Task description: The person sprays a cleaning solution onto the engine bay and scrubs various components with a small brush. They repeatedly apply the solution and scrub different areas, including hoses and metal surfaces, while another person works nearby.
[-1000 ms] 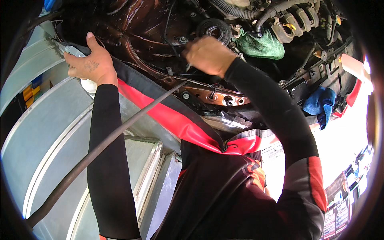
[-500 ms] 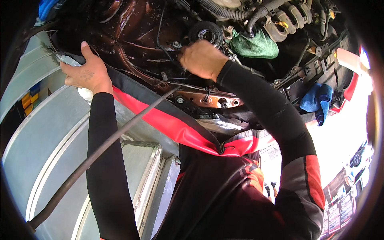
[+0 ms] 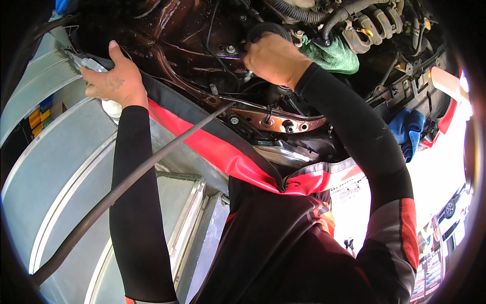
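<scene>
My left hand [image 3: 116, 81] is at the left edge of the engine bay, thumb raised and fingers curled around a pale bottle-like container [image 3: 111, 108]. A clear, whitish top [image 3: 93, 65] shows above the fingers; the palm covers its middle. My right hand [image 3: 276, 60] is closed in a fist over the brown-painted inner panel [image 3: 182, 66], partly covering a black round mount [image 3: 260, 30]. Whatever the fist holds is hidden; a small shiny bit [image 3: 248, 76] shows just below it. Beside it, a green cloth [image 3: 334, 54] lies on the engine parts.
A long dark rod [image 3: 126, 182] slants across my left forearm to the front panel. A red and black cover [image 3: 212, 152] drapes the fender edge against my body. A blue cloth [image 3: 407, 129] hangs at the right. Corrugated hoses [image 3: 293, 16] run along the engine's top.
My right hand has shifted a little right and now covers more of the round mount. The whole view has slid slightly; the left hand keeps its hold on the container.
</scene>
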Action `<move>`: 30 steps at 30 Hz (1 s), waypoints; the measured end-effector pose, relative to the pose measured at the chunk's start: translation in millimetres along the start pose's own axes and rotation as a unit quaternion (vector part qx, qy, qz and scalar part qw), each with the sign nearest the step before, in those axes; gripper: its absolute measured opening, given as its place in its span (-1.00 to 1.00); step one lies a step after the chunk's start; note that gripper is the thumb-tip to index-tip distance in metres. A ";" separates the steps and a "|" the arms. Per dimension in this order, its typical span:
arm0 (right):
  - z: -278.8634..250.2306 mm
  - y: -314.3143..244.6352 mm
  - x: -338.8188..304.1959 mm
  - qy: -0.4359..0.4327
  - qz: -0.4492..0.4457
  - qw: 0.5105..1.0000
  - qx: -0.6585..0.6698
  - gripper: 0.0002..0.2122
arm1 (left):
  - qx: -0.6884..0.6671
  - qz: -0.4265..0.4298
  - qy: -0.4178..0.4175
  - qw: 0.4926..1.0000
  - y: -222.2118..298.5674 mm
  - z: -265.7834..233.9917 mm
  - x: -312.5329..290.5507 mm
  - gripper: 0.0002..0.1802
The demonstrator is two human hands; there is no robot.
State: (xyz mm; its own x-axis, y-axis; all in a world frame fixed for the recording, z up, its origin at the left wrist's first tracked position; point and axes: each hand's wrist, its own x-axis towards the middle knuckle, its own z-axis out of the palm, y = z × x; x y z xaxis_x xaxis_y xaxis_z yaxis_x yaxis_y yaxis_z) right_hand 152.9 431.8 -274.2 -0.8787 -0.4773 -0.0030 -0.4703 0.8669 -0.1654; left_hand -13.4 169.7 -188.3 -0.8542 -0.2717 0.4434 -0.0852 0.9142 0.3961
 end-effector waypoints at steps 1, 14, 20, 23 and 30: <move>1.2 0.8 -1.2 0.046 -0.018 0.999 0.007 -0.84 | 0.004 0.006 0.004 1.000 -0.3 0.1 0.5 0.15; 6.4 -8.6 -9.5 -0.033 0.020 0.999 0.018 -0.84 | 0.001 0.030 -0.009 1.000 -4.2 1.9 2.0 0.13; 14.3 -12.5 -11.2 0.026 0.008 0.999 0.047 -0.83 | -0.006 0.027 -0.018 0.999 -5.6 -0.5 0.3 0.13; 4.4 -4.5 -10.8 0.019 0.033 0.998 0.042 -0.83 | -0.011 0.038 -0.014 0.999 -5.3 0.4 1.5 0.13; -9.2 -24.7 10.2 0.069 0.006 0.992 0.103 -0.82 | -0.012 0.020 -0.017 1.000 -4.9 1.0 1.2 0.13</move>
State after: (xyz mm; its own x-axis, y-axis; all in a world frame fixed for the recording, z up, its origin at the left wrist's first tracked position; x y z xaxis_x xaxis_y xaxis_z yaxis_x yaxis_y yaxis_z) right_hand 154.8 406.9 -261.0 -0.8935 -0.4307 0.1273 -0.4460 0.8177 -0.3640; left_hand -14.5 165.2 -190.5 -0.8737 -0.2235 0.4320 -0.0377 0.9166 0.3980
